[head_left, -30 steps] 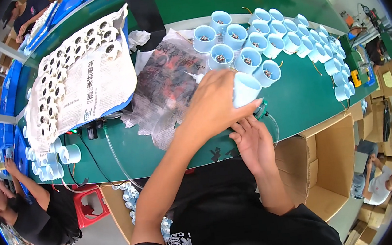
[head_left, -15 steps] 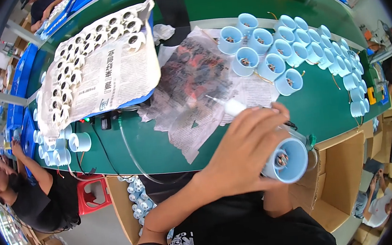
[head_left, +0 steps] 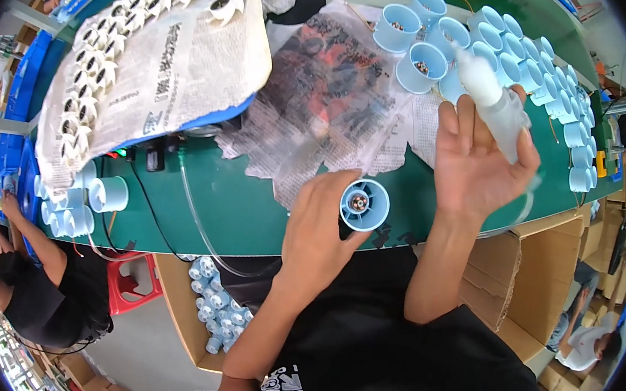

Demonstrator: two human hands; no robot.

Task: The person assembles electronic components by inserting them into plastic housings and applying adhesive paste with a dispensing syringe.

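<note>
My left hand (head_left: 318,214) is closed round a light-blue cup-shaped plastic housing (head_left: 365,205) above the table's near edge. The housing's ribbed opening, with a small round core in the middle, faces up. Raised to its right, my right hand (head_left: 479,157) grips a translucent white dispenser bottle (head_left: 485,88) with a clear hose by the wrist. The bottle's blurred tip points up and away, apart from the housing. Beyond it, several similar blue housings (head_left: 421,67) with coppery windings inside stand on newspaper and the green tabletop.
A newspaper-covered tray (head_left: 190,94) at the left carries white fan impellers (head_left: 97,69). Stained newspaper (head_left: 332,80) lies mid-table. More housings (head_left: 109,194) stand left, and a cardboard box (head_left: 181,314) of blue parts is below. An open box (head_left: 539,272) sits right. A co-worker (head_left: 43,289) sits left.
The housing has moved left and turned so its ribbed end shows, instead of the coil end. My right hand has come out from behind and lifted the dispenser bottle to the right.
</note>
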